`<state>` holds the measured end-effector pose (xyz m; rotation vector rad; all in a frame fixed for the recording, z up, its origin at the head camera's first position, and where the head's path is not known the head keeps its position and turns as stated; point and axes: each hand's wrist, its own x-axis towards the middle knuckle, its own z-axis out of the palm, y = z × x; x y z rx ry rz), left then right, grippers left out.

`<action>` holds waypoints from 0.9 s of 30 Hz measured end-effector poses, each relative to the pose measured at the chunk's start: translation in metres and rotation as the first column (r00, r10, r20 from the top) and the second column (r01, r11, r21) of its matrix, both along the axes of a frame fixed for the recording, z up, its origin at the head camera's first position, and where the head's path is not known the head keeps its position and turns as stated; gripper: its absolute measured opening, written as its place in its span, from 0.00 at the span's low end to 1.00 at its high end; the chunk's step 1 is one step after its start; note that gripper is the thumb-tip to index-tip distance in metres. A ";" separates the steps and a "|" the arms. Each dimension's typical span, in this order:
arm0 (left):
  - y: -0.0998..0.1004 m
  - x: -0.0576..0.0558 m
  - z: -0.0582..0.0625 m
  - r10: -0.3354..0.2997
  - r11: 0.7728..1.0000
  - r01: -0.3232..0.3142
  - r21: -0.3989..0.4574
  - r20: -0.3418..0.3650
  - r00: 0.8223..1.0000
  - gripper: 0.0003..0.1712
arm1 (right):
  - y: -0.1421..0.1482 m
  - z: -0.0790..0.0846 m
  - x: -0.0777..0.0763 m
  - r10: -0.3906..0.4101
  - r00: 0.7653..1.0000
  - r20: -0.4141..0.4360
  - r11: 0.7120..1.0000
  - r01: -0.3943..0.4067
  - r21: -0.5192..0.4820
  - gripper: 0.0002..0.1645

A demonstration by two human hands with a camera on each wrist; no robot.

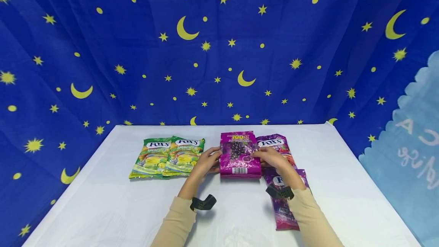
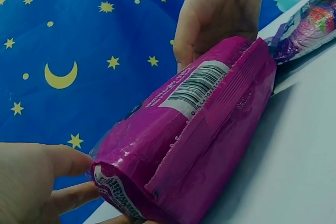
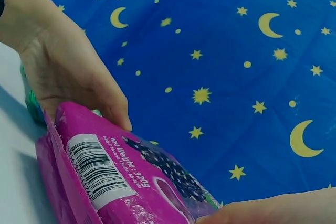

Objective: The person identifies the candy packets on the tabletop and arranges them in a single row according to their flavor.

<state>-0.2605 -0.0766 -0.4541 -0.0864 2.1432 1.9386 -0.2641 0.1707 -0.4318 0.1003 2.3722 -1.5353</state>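
Observation:
A magenta candy bag (image 1: 239, 165) with a grape picture and a barcode is held between both hands, near the middle of the white table. My left hand (image 1: 207, 162) grips its left edge, thumb at the top edge and fingers lower along the side, as the left wrist view shows. On the opposite edge, my right hand (image 1: 275, 158) holds it with the thumb on the printed front. The crimped bottom seal of the bag faces me in both wrist views. Behind the right hand lies a purple Fox's berries bag (image 1: 274, 141), partly covered.
Two green and yellow Fox's Spring Tea bags (image 1: 151, 159) lie overlapping at the left. Another purple Fox's bag (image 1: 287, 222) is under the right forearm, nearer me. A blue star-and-moon curtain (image 1: 219, 60) hangs behind the white table (image 1: 103, 201).

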 end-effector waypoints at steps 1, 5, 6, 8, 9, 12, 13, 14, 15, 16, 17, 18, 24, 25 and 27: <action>0.000 0.000 0.000 0.004 1.000 -0.004 0.001 -0.001 1.000 0.28 | 0.000 0.000 0.001 -0.003 1.000 0.001 1.000 0.003 -0.002 0.38; 0.003 0.002 0.002 0.030 1.000 -0.030 0.000 -0.001 1.000 0.26 | 0.000 0.001 0.004 -0.032 0.999 0.007 0.999 0.032 -0.020 0.34; 0.003 0.002 0.002 0.040 0.999 -0.040 -0.001 0.003 0.999 0.26 | 0.000 0.001 0.005 -0.035 0.999 0.004 0.999 0.035 -0.024 0.32; 0.004 0.002 0.003 0.058 0.998 -0.058 -0.002 0.010 0.998 0.26 | -0.001 0.001 0.006 -0.043 0.999 0.003 0.998 0.043 -0.054 0.28; 0.004 0.003 0.003 0.068 0.998 -0.068 -0.001 0.013 0.998 0.26 | -0.001 0.001 0.007 -0.043 0.999 0.000 0.997 0.043 -0.070 0.26; 0.003 0.004 0.003 0.092 0.996 -0.092 -0.001 0.016 0.996 0.26 | -0.003 0.000 0.007 -0.047 0.999 0.002 0.990 0.047 -0.131 0.22; 0.003 0.004 0.002 0.099 0.995 -0.099 0.003 0.017 0.995 0.26 | -0.004 -0.001 0.007 -0.053 0.999 0.006 0.987 0.054 -0.153 0.22; 0.003 0.005 0.002 0.105 0.994 -0.105 0.010 0.020 0.994 0.26 | -0.004 -0.002 0.007 -0.060 0.998 0.009 0.983 0.061 -0.171 0.21; 0.003 0.006 0.002 0.110 0.994 -0.110 0.016 0.022 0.994 0.26 | -0.004 -0.003 0.007 -0.066 0.998 0.009 0.981 0.066 -0.182 0.19; 0.004 0.006 0.002 0.113 0.993 -0.114 0.020 0.024 0.993 0.26 | -0.004 -0.003 0.008 -0.073 0.997 0.009 0.978 0.073 -0.196 0.18; 0.004 0.007 0.002 0.116 0.993 -0.117 0.025 0.026 0.993 0.26 | -0.004 -0.004 0.008 -0.081 0.997 0.011 0.974 0.081 -0.210 0.16; 0.004 0.008 0.003 0.120 0.992 -0.121 0.032 0.030 0.992 0.26 | -0.004 -0.005 0.008 -0.088 0.996 0.009 0.971 0.087 -0.223 0.15; 0.004 0.012 0.008 0.129 0.989 -0.130 0.070 0.022 0.991 0.26 | -0.004 -0.003 0.011 -0.095 0.995 0.005 0.951 0.093 -0.296 0.15; 0.003 0.013 0.009 0.127 0.989 -0.128 0.078 0.015 0.992 0.26 | -0.004 -0.002 0.012 -0.093 0.996 0.007 0.949 0.090 -0.301 0.18; 0.001 0.016 0.011 0.119 0.989 -0.118 0.091 -0.005 0.993 0.26 | -0.004 0.000 0.014 -0.089 0.996 0.011 0.947 0.088 -0.309 0.24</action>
